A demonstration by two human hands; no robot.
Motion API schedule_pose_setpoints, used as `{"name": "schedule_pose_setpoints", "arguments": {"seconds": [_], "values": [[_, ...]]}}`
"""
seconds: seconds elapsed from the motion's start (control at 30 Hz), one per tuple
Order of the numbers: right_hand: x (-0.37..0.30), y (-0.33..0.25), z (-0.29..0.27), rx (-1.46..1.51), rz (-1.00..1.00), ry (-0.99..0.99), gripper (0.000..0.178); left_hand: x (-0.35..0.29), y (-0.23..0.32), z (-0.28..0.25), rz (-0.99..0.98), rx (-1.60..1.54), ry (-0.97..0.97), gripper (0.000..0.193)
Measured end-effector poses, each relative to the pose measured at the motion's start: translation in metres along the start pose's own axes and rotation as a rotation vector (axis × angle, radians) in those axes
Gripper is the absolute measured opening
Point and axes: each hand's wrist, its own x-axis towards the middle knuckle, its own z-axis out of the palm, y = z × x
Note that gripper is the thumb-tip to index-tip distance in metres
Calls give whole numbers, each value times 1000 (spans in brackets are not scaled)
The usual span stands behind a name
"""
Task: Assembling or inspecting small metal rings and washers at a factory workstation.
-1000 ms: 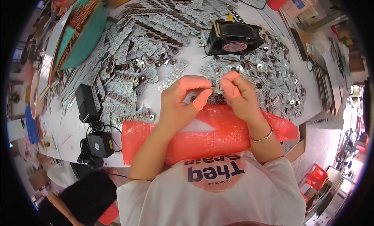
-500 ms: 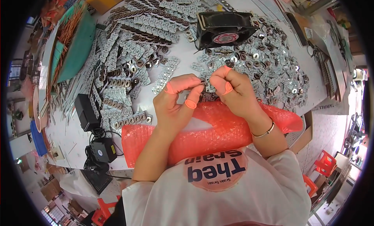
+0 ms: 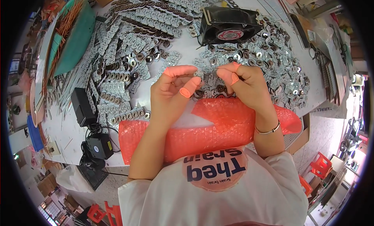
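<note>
Between the thumb and forefinger of my left hand (image 3: 177, 82) is a small silver metal piece (image 3: 199, 75), its detail too fine to make out. My right hand (image 3: 244, 81) is pinched a short way to the right; what its fingertips hold, if anything, cannot be seen. Both hands wear orange finger cots on thumb and forefinger. Under my wrists lies red bubble wrap (image 3: 210, 136) along the table's near edge. Loose small metal pieces with round brown parts (image 3: 269, 62) spread beyond and right of my right hand.
A black fan (image 3: 230, 26) stands beyond my hands. Joined strips of metal pieces (image 3: 150, 21) pile up at the far left, near a green basin (image 3: 80, 41) of copper-coloured rods. Black power adapters (image 3: 98, 145) with cables lie at the left; scissors (image 3: 313, 52) are at the right.
My hands have moved apart, from nearly touching to a visible gap. The metal piece now shows in my left fingertips. The whole view has shifted slightly.
</note>
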Motion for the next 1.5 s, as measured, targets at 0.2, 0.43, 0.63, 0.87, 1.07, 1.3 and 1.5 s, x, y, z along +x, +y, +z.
{"name": "schedule_pose_setpoints", "arguments": {"seconds": [0.2, 0.43, 0.63, 0.87, 1.07, 1.3, 1.5], "values": [[-3, -7, 4, 200, 155, -125, 13, -2, -1, 2, -54, -76, -93, 24], [-3, -7, 7, 489, 282, -125, 14, 0, 6, 1, -217, -259, -161, 23], [-4, -8, 7, 549, 356, -232, 15, 0, 1, -3, -189, -231, -172, 20], [-4, -11, 7, 579, 358, -139, 17, 0, 0, 7, -167, -279, -86, 26], [-1, -10, 8, 599, 390, -111, 17, 0, -12, 2, 221, 46, -193, 33], [1, -6, -2, 270, 106, 155, 17, -4, -7, 10, 62, 245, -129, 25], [-8, -2, 18, 214, -48, 0, 14, 18, -4, -25, 533, 1147, 58, 36]]}}
